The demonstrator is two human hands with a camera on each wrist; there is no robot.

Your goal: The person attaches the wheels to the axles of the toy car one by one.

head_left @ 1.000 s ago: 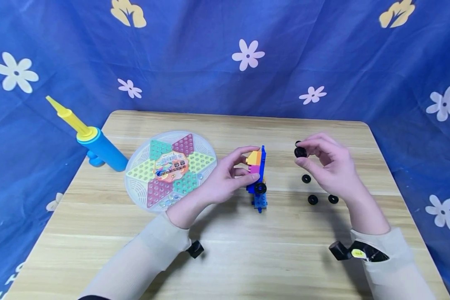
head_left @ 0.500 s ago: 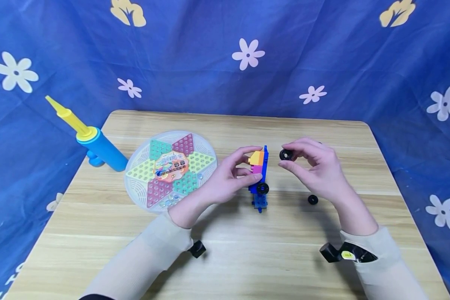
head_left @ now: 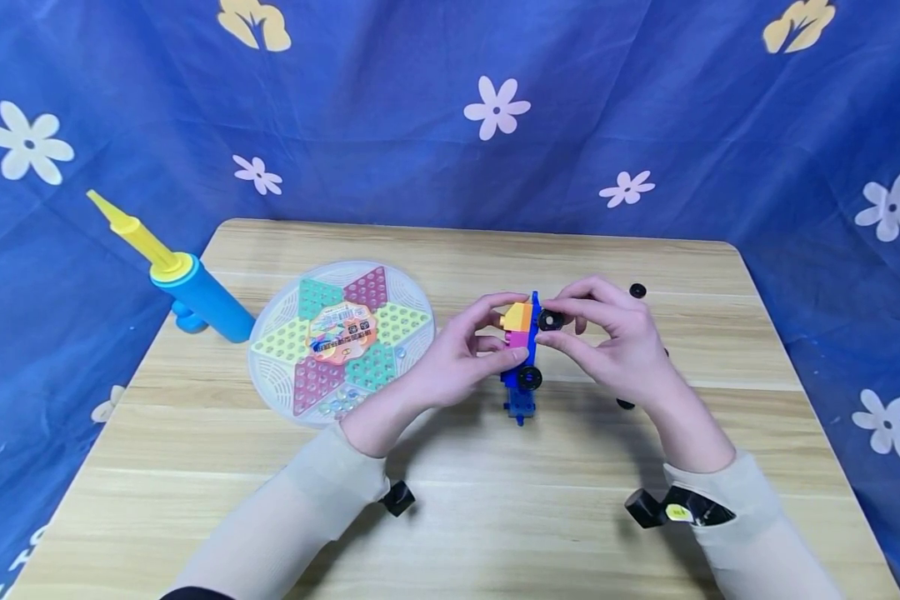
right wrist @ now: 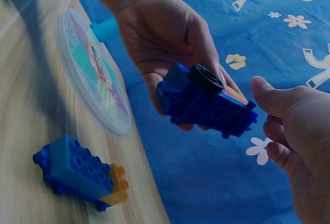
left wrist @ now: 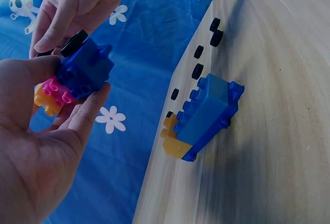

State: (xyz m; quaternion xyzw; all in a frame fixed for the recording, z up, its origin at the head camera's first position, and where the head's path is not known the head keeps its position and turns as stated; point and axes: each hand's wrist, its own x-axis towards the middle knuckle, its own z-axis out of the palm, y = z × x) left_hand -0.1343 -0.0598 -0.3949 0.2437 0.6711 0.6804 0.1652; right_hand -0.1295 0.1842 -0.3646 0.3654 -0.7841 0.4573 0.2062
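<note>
My left hand holds a toy block car up off the table, tilted on its side. The car has a blue base with pink and orange bricks. One black wheel sits on its near end. At its far end, my right hand pinches another black wheel against the base. Whether that wheel is on its axle cannot be seen; the right wrist view hides it behind the fingers. A second block car, blue with a yellow-orange brick and no wheels showing, stands on the table below.
Several loose black wheels lie on the table to the right, partly behind my right hand in the head view. A round Chinese checkers board lies left, beside a blue and yellow hand pump. Blue flowered cloth hangs behind.
My right hand has moved left with the wheel, from above the loose wheels to the car's far end. My left hand has shifted slightly right with the car.
</note>
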